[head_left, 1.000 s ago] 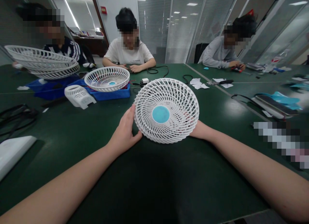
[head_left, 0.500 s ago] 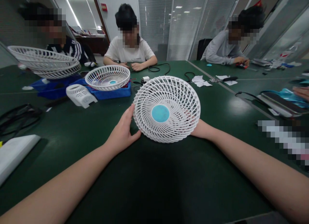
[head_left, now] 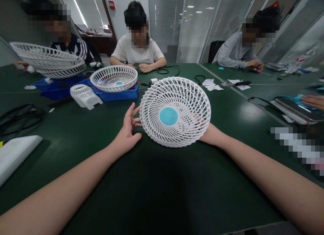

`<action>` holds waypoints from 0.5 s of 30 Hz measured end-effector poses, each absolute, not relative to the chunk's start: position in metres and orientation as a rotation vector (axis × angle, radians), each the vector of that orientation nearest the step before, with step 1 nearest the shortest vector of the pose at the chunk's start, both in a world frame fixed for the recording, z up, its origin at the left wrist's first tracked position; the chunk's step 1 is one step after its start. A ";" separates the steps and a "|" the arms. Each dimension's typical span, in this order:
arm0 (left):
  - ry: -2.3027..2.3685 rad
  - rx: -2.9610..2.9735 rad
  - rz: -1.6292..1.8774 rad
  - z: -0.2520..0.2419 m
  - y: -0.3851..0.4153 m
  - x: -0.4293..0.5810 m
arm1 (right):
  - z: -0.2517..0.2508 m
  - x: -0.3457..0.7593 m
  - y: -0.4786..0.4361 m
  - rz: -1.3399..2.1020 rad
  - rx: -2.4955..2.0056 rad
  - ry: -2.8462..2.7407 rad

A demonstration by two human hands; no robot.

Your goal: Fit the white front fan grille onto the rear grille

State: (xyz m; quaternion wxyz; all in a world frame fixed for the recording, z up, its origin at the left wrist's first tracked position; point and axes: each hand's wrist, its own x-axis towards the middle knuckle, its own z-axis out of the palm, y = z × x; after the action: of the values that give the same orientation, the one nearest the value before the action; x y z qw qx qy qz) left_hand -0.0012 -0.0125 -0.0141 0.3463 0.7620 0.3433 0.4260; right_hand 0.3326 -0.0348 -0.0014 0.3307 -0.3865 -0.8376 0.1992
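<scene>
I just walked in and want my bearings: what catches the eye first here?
A white fan grille with a blue centre, tilted up mid-table, the right hand behind it and the left hand open at its edge. More stacked grilles sit far left.

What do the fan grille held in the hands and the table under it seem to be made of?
Fan grille: probably moulded plastic, white, slightly glossy; thin, even ribs, with a smooth blue disc at the centre. Table: dark green, smooth, semi-gloss; ceiling lights reflect in it. Perhaps laminate, but the base material cannot be told.
</scene>
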 end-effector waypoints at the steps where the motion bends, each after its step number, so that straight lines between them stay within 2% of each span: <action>1: 0.884 1.867 1.115 -0.014 -0.012 -0.001 | -0.001 0.332 -0.035 0.524 -1.012 -2.179; 5: 0.917 1.568 1.103 -0.012 -0.014 0.003 | -0.001 0.327 -0.035 0.483 -1.010 -2.166; 15: 0.861 1.259 1.148 0.000 -0.019 0.011 | 0.001 0.315 -0.039 0.351 -1.106 -2.187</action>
State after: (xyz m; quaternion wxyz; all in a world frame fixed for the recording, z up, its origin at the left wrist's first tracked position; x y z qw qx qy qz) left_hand 0.0114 -0.0186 -0.0005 0.5778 0.5382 0.3681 0.4909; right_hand 0.3151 -0.0393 0.0014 0.3269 -0.4222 -0.8348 0.1342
